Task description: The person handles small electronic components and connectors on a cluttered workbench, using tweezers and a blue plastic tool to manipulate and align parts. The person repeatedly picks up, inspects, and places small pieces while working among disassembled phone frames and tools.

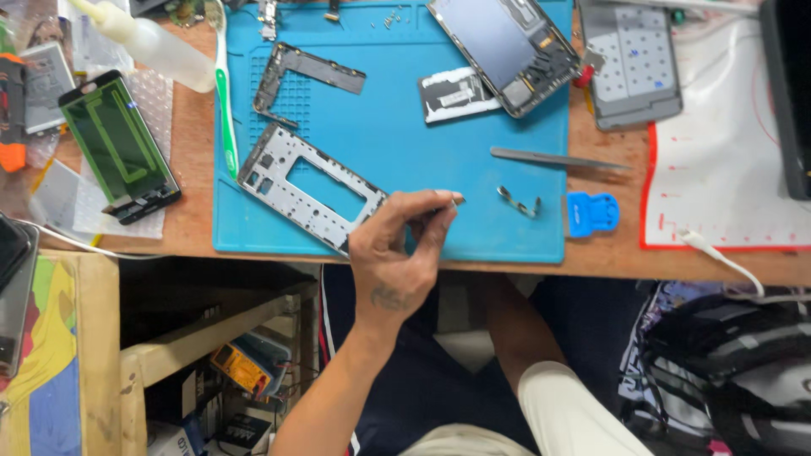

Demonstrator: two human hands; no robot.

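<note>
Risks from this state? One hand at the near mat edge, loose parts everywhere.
1. The left hand pinches something tiny over the near edge of the blue silicone mat; if it slips, it likely falls to the floor.
2. The silver perforated metal midframe lies under that hand at the edge, so a nudge might push it off.
3. Small loose screws sit unsecured at the far edge and could roll or scatter.

Left hand (397,253) is pinching a tiny part above the blue mat (397,143), touching the silver phone frame (308,187); tweezers (553,159) are lying nearby.
</note>
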